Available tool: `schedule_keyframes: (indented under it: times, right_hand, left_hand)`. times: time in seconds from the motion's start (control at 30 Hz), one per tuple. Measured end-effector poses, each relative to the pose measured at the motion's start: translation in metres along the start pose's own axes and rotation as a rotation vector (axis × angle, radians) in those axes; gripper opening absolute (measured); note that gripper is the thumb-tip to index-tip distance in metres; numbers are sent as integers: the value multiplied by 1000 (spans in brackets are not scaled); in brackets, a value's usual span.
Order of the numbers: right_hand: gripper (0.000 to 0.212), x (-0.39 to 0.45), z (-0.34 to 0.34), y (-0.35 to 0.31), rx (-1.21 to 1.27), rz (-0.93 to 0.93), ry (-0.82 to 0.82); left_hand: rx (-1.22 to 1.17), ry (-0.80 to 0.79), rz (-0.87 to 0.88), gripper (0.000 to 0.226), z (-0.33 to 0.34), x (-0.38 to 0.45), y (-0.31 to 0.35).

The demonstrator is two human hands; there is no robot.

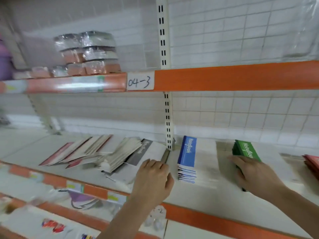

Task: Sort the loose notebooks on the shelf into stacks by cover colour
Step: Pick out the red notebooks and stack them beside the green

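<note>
Middle shelf (215,195), white deck with orange front edge. Loose notebooks (96,152) lie fanned and overlapping at left — red, pale and grey covers. Left hand (153,178) rests palm-down at the heap's right edge, fingers relaxed and nearly straight, gripping nothing visible. Blue stack (187,159) stands squared just right of the upright post (168,121). Right hand (252,171) lies over the near end of the green stack (246,150), fingers spread — whether they curl round it cannot be told. Red stack (312,163) sits at far right.
</note>
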State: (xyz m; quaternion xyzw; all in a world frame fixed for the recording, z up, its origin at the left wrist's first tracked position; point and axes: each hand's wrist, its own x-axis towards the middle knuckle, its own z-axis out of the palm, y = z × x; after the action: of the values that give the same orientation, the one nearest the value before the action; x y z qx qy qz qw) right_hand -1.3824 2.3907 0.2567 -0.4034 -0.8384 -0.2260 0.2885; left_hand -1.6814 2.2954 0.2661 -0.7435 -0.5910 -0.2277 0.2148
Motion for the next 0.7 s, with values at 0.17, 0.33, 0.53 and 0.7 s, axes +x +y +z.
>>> schedule_keyframes:
  times: [0.17,0.33,0.53,0.7]
  right_hand:
    - [51,38,26,-80,84,-6,11]
    - [52,70,46,-147,157,-34,-28]
    - [44,115,62,-199,186,-116,-89]
    - [44,150,91,-237,250,-184,-137]
  left_hand:
    - [61,-27,-50,29,-22,-45,-75]
    - [82,-11,-88,31,-38,-81,-136]
    - [104,-15,-137,36,-49,-104,-189]
    - [123,-34,-170,38,-45,-112,-235]
